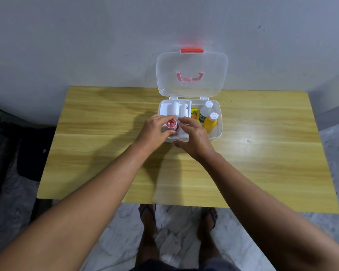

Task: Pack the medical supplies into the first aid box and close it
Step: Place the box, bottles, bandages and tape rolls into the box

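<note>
marble floor, wooden table, grey wall

Both forearms are bare from the near edge of the view up to the wrists — no sleeves, watch or rings show on the left hand or the right hand. The feet wear dark flip-flops with thin straps — toes uncovered.

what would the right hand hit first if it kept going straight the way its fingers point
Probably the red tape roll that the left hand holds in the box's tray: the right hand has its fingers aimed up-left, with the fingertips almost beside it. Depth is unclear from above.
</note>
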